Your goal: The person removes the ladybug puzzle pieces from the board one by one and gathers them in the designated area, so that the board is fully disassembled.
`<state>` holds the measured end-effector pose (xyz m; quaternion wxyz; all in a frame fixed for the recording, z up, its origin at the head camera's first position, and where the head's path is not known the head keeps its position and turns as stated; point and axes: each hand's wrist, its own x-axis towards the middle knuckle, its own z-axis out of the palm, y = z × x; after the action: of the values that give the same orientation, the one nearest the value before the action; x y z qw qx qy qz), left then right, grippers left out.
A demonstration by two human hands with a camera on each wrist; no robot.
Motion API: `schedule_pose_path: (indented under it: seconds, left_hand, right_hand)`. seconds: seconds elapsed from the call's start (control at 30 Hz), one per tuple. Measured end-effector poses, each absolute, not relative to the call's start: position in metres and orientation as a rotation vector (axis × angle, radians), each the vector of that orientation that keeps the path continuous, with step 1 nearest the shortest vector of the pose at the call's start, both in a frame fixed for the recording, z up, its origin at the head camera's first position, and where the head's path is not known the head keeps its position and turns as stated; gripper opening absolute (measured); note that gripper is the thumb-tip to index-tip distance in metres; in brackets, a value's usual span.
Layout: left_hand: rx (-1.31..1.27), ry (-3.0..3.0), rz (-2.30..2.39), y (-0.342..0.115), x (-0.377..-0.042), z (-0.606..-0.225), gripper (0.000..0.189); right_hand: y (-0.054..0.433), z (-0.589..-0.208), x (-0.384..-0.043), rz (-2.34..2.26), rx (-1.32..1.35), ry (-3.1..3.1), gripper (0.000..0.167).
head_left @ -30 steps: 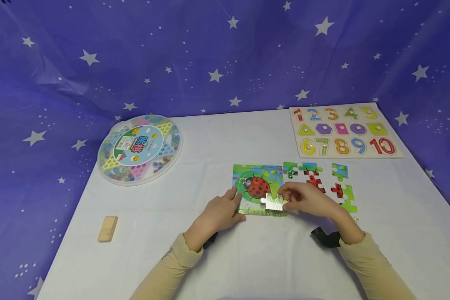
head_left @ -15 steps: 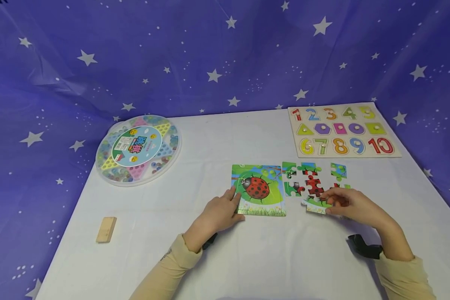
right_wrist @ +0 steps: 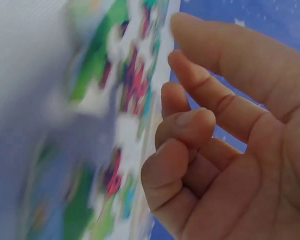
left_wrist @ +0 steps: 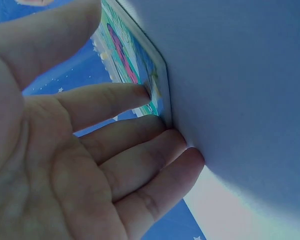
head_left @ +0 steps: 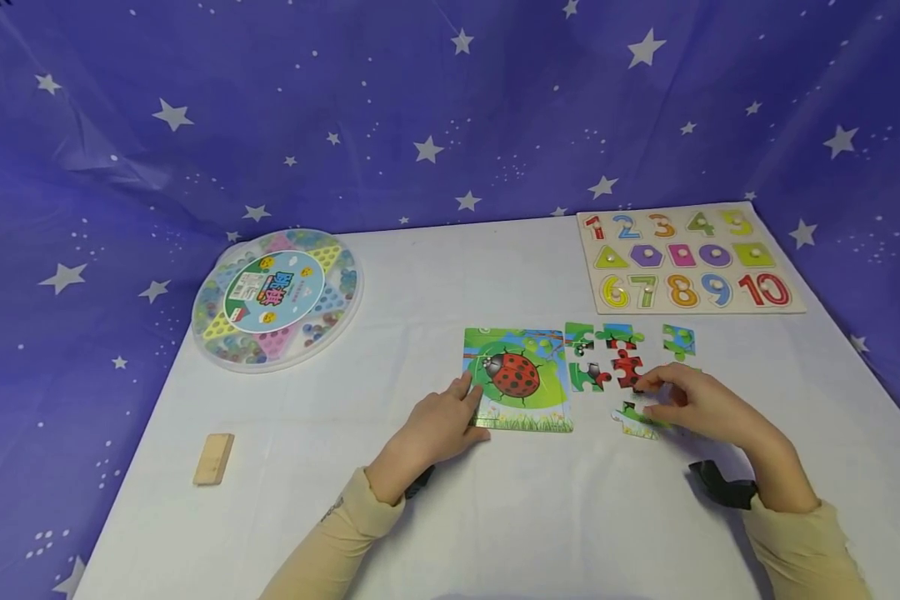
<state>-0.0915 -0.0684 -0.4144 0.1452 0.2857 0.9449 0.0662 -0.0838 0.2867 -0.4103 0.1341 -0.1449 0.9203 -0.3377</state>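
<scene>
A square ladybug picture card lies on the white table. My left hand rests at its left edge; in the left wrist view the straight index finger touches its corner, with the other fingertips on the cloth beside it. To the right, my right hand hovers just over a grass-edged jigsaw piece, thumb and index finger apart. The right wrist view shows nothing between them and the other fingers loosely curled. Beyond that piece lies a red ladybug-body piece. The hand hides some pieces further right.
More jigsaw pieces lie near the card: a corner piece, a left-side piece, a top piece and a blue-green piece. Behind stands a number board. A round marble game box and wooden block are left.
My right hand has carried the grass-edged piece off the card to the right, put it down below the ladybug-body piece and let go. My left hand has stayed put.
</scene>
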Motion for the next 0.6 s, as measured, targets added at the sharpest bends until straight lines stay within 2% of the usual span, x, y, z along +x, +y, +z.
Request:
schedule_pose_path:
  seconds: [0.37, 0.47, 0.6]
  left_hand:
    - [0.785, 2.713, 0.222, -0.068, -0.093, -0.418, 0.070]
    - [0.794, 2.723, 0.206, -0.068, -0.092, -0.418, 0.069]
    - [0.820, 2.751, 0.181, -0.069, -0.092, -0.416, 0.065]
  right_hand:
    - [0.207, -0.410, -0.112, -0.922, -0.749, 2.566, 0.023]
    - [0.178, -0.417, -0.113, -0.869, -0.851, 2.514, 0.031]
    - [0.148, -0.421, -0.115, -0.867, -0.929, 2.476, 0.051]
